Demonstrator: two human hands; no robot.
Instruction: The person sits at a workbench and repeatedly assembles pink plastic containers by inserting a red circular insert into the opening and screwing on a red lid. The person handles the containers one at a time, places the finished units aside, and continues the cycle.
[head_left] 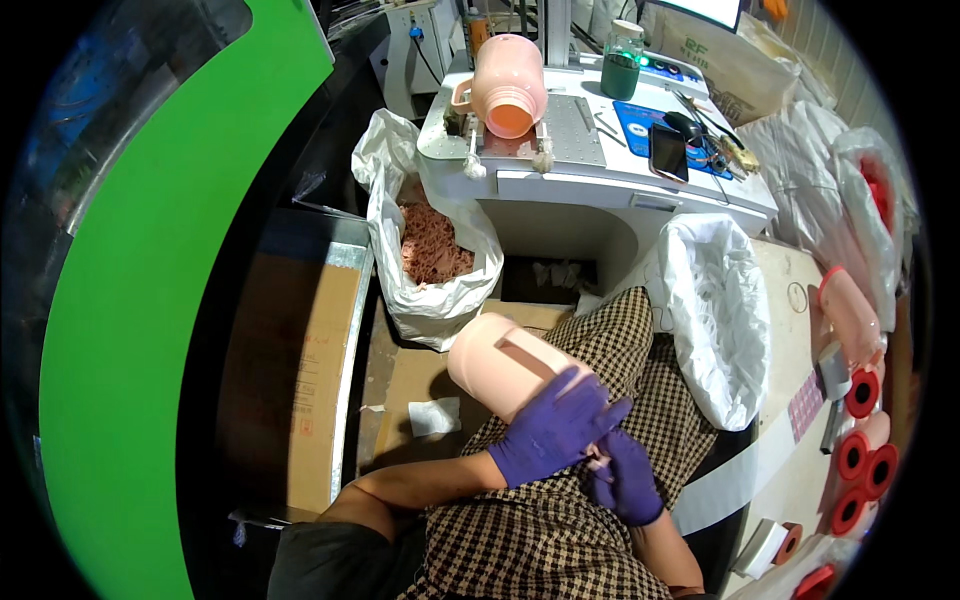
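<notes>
A pale pink plastic jug [495, 362] with a moulded handle lies on its side across my lap, its base toward the upper left. My left hand [553, 428], in a purple glove, wraps over the jug's neck end. My right hand [627, 476], also gloved in purple, is at the jug's mouth, fingers closed on a small pink piece there. A second pink jug [510, 84] lies on the white machine bed [560, 170] ahead, its open mouth facing me.
A white bag of pink plastic scraps [432, 245] stands left of my knees; a white lined bag [712, 310] stands to the right. Pink jugs with red caps [858, 400] lie at right. A phone [668, 150], tools and a green jar [621, 62] sit on the machine. Cardboard covers the floor.
</notes>
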